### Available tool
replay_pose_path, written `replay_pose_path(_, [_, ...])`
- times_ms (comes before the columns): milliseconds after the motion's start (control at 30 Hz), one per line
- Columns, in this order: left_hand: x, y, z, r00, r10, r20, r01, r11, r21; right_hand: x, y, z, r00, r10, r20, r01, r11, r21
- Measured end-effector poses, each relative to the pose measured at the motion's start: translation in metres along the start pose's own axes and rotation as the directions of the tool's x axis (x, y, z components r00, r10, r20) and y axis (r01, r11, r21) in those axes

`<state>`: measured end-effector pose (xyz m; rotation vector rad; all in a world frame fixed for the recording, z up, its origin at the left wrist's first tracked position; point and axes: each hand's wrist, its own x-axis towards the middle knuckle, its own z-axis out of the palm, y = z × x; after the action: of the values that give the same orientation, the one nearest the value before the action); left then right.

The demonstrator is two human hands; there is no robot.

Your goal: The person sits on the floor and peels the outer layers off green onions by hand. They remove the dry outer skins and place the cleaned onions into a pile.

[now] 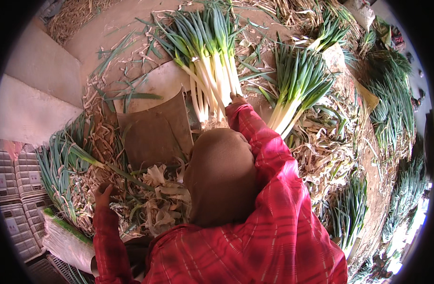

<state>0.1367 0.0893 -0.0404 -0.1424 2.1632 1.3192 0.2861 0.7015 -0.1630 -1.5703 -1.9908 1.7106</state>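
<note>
My right hand (238, 99) is closed at the lower white end of a green onion stalk (234, 76), on the right edge of a large bundle of green onions (210, 60). Those stalks lie side by side, green leaves pointing away, roots towards me. To the right rests a smaller green onion bundle (298, 87). My left hand (105, 194), fingers apart and holding nothing visible, hovers low on the left over dry peelings. Just beyond it lies a loose green onion (128, 176). A brown cloth-covered shape (222, 177) in the middle hides what is beneath it.
A curved brown board (156, 131) stands left of the large bundle. Dry peeled leaves (323, 152) cover the ground. More green onions (59, 167) are piled at left, beside stacked plastic crates (28, 177) and a wrapped bundle (67, 241). Long onion heaps (393, 96) line the far right.
</note>
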Motion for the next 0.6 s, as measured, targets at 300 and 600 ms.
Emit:
replay_pose_path(300, [0.069,-0.081,0.054,0.887,0.38,-0.261,-0.36,0.925,0.124,-0.043,0.002,-0.014,0.996,-0.008,-0.089,-0.016,0.962,-0.272])
replay_pose_path(600, [0.003,-0.144,0.134,0.927,0.368,0.074,-0.374,0.922,0.102,-0.072,-0.086,-0.037,0.934,-0.341,0.105,0.332,0.722,-0.607])
